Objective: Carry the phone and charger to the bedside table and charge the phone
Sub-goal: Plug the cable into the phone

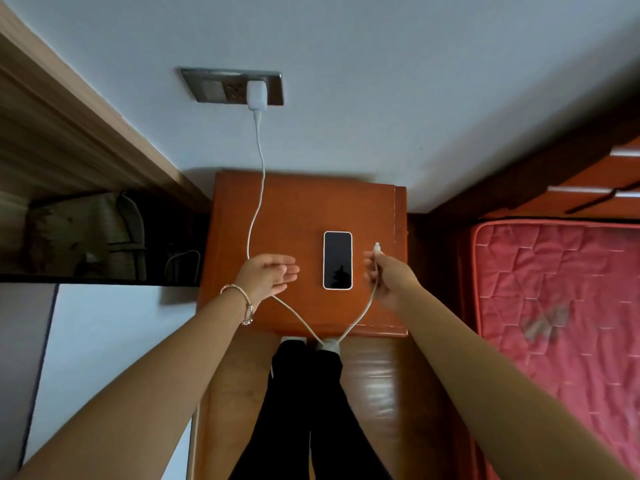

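on the bedside table (298,209), between the two hands, the phone (337,260) lies flat, its screen up and dark. the left hand (266,275) hovers with fingers spread, holding nothing. the right hand (388,275) pinches the cable (263,157) just behind its connector (377,246). the charger (256,95) sits in the wall socket (214,88). the phone looks light, rigid and slick, best held by its long edges. the cable is limp, so grip it near the tip. no brand or writing is readable.
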Action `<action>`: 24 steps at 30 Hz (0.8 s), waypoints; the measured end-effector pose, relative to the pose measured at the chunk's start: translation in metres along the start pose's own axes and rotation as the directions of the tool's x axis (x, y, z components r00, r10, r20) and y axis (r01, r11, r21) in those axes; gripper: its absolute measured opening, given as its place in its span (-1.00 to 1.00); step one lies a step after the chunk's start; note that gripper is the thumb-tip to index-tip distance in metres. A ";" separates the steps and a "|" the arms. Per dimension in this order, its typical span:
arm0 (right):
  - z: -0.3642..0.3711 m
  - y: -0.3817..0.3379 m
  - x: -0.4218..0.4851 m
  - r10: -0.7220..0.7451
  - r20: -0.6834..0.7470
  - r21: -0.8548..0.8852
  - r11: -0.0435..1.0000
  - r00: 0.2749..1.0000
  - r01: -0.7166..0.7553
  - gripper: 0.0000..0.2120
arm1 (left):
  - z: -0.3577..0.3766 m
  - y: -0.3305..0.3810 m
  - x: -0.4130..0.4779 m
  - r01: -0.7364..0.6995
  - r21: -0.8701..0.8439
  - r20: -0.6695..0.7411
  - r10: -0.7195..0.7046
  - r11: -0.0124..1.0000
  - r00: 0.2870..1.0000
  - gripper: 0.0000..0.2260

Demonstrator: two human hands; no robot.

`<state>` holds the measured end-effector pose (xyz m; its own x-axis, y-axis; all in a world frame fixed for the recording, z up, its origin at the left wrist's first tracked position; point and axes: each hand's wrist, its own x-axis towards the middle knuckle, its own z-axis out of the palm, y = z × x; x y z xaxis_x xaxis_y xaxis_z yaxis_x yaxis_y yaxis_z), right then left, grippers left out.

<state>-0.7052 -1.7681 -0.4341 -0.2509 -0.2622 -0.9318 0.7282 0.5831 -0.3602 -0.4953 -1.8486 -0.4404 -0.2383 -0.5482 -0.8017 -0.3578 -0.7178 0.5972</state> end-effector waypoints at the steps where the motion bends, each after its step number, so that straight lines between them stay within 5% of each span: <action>1: -0.002 0.005 0.011 0.002 -0.008 -0.002 1.000 1.000 -0.002 -0.77 | 0.004 -0.002 0.010 0.004 0.006 0.012 -0.004 1.000 1.000 -0.79; 7: -0.022 0.038 0.086 -0.014 -0.079 -0.023 1.000 0.997 0.012 -0.77 | 0.029 -0.032 0.076 0.048 0.001 0.058 -0.048 0.999 0.997 -0.77; 14: -0.037 0.061 0.162 -0.190 -0.124 -0.241 0.958 0.974 0.156 -0.75 | 0.038 -0.067 0.138 0.089 -0.014 0.027 -0.088 0.996 0.996 -0.75; 24: -0.028 0.070 0.195 -0.189 -0.050 -0.171 0.969 0.981 0.178 -0.74 | 0.055 -0.072 0.179 0.098 -0.050 0.042 -0.096 0.994 0.995 -0.75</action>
<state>-0.7206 -1.7566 -0.6420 -0.4156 -0.3289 -0.8480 0.5520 0.6498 -0.5225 -0.5615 -1.8719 -0.6281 -0.2408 -0.4583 -0.8555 -0.3335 -0.7887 0.5164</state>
